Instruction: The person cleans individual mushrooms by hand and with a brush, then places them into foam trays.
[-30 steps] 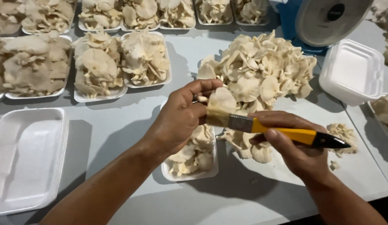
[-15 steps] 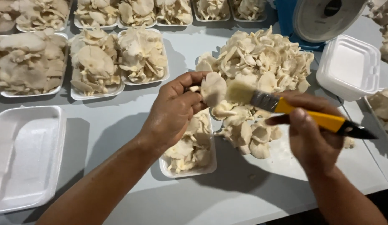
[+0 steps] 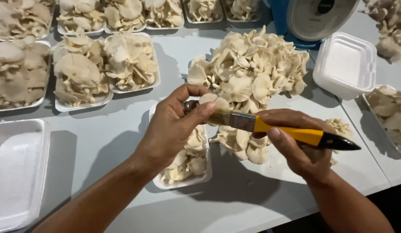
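brush [image 3: 273, 128] lies level, bristles leftward on mushroom [image 3: 211, 101] pinched by left hand [image 3: 174, 127]; right hand [image 3: 295, 144] grip holds handle.

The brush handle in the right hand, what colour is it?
Brush handle: yellow with a black tip, seen in the head view.

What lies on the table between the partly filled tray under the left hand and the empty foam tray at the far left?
In the head view, only bare grey table separates the partly filled tray from the empty foam tray; the left hand's forearm crosses above it.

A pale oyster mushroom [image 3: 212, 100] held upright above a foam tray — a yellow-handled brush [image 3: 273, 129], level, its bristles touching the mushroom.
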